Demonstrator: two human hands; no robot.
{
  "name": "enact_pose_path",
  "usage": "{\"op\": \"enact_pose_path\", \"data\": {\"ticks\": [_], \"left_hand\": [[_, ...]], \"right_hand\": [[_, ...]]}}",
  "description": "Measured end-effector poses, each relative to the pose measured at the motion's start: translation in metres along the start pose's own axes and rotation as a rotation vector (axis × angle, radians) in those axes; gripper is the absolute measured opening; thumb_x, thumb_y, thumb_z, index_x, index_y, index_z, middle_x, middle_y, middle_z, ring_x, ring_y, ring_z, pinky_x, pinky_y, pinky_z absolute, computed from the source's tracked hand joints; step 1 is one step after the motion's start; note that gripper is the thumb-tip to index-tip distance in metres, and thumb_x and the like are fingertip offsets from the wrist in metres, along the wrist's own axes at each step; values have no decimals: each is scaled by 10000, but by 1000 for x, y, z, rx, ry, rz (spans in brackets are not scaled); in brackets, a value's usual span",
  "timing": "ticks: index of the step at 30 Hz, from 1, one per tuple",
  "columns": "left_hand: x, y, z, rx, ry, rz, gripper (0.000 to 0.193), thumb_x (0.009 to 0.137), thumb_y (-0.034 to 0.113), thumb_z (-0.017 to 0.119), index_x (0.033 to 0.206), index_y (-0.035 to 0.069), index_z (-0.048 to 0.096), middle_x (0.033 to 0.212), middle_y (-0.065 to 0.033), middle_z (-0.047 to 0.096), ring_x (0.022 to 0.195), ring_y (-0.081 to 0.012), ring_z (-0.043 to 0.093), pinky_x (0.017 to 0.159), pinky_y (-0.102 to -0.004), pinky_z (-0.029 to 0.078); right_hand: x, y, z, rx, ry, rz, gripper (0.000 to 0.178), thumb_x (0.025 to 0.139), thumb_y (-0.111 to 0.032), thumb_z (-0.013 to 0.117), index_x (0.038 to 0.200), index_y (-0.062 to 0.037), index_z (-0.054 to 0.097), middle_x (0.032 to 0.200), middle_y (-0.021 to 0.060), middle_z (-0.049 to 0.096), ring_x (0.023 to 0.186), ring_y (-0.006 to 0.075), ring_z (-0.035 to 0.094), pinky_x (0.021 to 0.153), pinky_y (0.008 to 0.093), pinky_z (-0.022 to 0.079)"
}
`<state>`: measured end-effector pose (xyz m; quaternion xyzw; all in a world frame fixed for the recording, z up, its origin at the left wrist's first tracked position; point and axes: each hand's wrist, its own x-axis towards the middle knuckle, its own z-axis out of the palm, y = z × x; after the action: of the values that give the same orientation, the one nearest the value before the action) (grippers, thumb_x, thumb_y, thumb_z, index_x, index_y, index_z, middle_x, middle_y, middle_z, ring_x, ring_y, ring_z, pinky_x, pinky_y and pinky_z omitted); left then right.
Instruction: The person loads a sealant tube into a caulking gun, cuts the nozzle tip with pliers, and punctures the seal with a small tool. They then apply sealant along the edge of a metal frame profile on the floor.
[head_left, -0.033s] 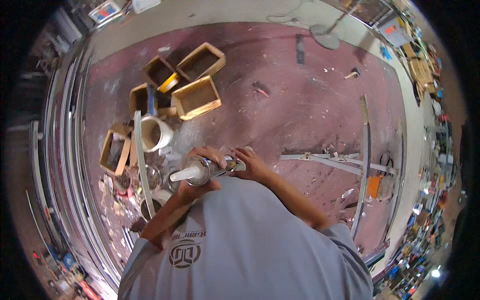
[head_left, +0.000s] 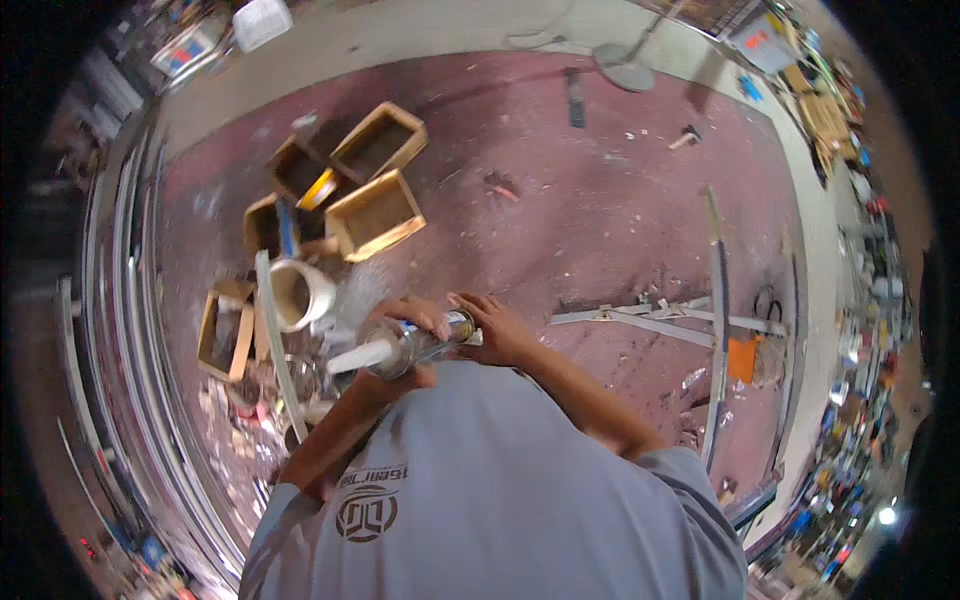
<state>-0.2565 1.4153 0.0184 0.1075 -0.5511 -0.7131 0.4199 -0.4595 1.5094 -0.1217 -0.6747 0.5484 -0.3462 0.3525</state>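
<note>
A caulking gun [head_left: 432, 341] with a sealant cartridge lies across the front of my body. Its whitish tapered nozzle [head_left: 362, 356] points left. My left hand [head_left: 412, 314] is closed around the front part, fingers over the far side and thumb on the near side. At the rear end, my right hand [head_left: 500, 332] is closed against the gun, its fingers over the far side. Its palm side and the gun's trigger are hidden from view.
Several open wooden boxes [head_left: 378, 212] stand ahead on the left, with a yellow roll [head_left: 318, 189] among them. Nearer is a white bucket [head_left: 318, 296] beside an upright metal strip [head_left: 277, 340]. A metal frame [head_left: 718, 330] stands right; a hammer [head_left: 686, 137] lies farther off.
The view has shifted a little, so the boxes and bucket appear lower and farther left. The nozzle tip sits slightly farther left; both hands keep their hold.
</note>
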Motion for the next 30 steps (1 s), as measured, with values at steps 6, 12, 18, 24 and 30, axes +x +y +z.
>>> {"op": "enact_pose_path", "data": {"ticks": [6,12,18,24,30], "left_hand": [[148,-46,7,-136,-194,113,723,698,419,945,1141,48,511,1003,-143,645,942,-252,632,892,-409,520],[294,-101,-7,-251,-352,-71,726,699,423,935,1158,50,514,1049,-117,633,1004,-219,631,922,-400,529],[466,-160,-3,-362,-684,-130,719,687,352,950,1166,46,510,1109,-119,632,1015,-200,645,926,-382,544],[589,-211,46,-422,-799,-459,623,861,463,773,1211,24,503,1116,-123,598,1051,-208,607,939,-371,496],[712,-290,128,-388,-901,-449,767,864,687,677,1193,4,557,1111,-98,593,1032,-184,600,904,-362,487]], "right_hand": [[56,59,-74,69,207,101,585,699,-129,825,1252,-67,648,1112,179,674,1076,403,622,939,472,505],[120,126,-151,-1,344,206,424,703,-60,807,1116,-70,706,1002,151,718,920,369,688,817,418,554],[184,141,-252,3,657,276,326,742,-54,795,1051,-65,693,926,147,708,835,341,678,762,406,532],[212,211,-314,153,642,493,394,790,-86,787,1171,-106,689,953,119,727,853,270,696,776,389,543],[224,341,-424,333,757,440,316,806,-161,840,1063,-61,687,907,124,724,840,241,687,750,384,537]]}}
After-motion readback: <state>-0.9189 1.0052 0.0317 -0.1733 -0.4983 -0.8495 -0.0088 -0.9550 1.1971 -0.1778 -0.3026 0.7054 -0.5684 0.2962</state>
